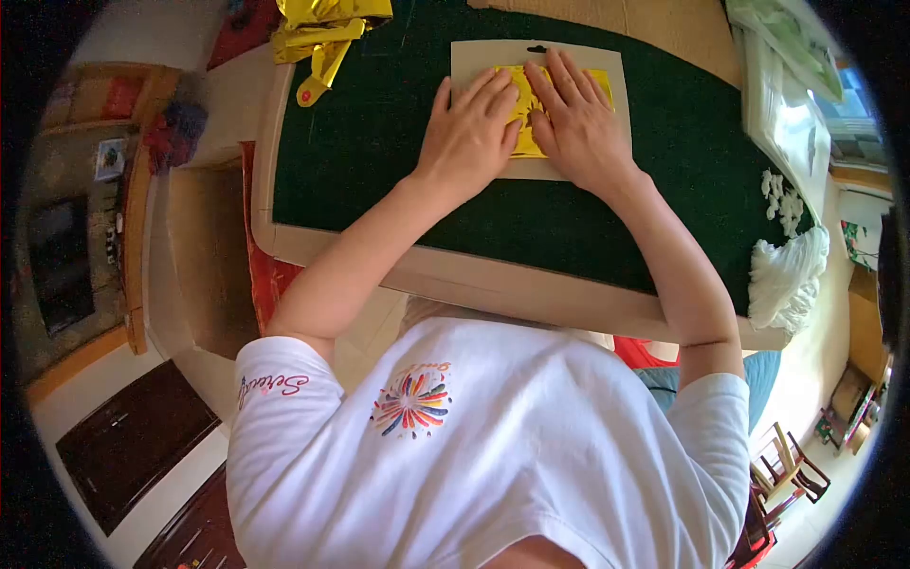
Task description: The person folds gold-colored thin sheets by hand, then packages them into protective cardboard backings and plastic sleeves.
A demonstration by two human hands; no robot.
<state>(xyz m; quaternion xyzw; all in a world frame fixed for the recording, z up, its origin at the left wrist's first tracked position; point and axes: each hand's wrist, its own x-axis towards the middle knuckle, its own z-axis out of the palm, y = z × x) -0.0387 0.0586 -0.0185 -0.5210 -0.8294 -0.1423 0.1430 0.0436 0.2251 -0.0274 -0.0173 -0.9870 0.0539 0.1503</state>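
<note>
A pale grey-beige card with a dark hanging slot along its top edge lies on the green table top. On it is a shiny gold foil piece, folded flat and largely hidden by my hands. My left hand rests on the foil's left side and the card, palm down, fingers slightly bent and apart. Flat over the foil's right part lies my right hand, its fingers stretched toward the card's top. Neither hand is wrapped round anything.
Crumpled gold foil lies at the table's far left. Brown cardboard covers the back edge. Clear plastic bags, small white pieces and a bundle of white strings are at the right. The green table has a pale border.
</note>
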